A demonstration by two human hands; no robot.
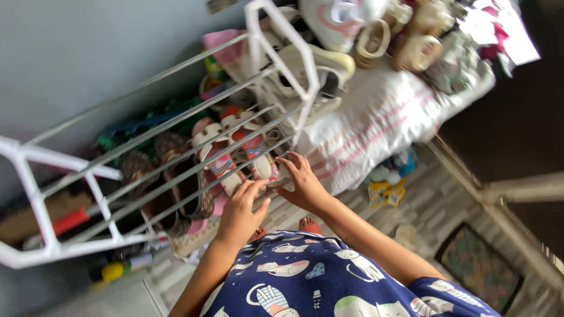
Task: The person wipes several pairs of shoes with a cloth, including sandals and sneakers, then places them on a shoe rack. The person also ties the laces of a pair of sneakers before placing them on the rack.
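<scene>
My left hand [239, 212] and my right hand [303, 182] reach together to the front of a white metal shoe rack [176, 154]. Between them they hold a thin flat greyish sandal [275, 184], mostly hidden by my fingers. My right fingers curl over its far end, close to the rack's lower rods. Just behind my hands, pink and white child's sandals [226, 154] sit on the rack. Brown patterned sandals [176, 182] lie to their left. My blue cat-print clothing [317, 279] fills the bottom of the view.
A white sack with pink stripes [376, 120] stands right of the rack, with beige sandals and bags [411, 41] piled on top. Small toys [388, 185] and a patterned mat [479, 267] lie on the grey tiled floor. A grey wall is behind the rack.
</scene>
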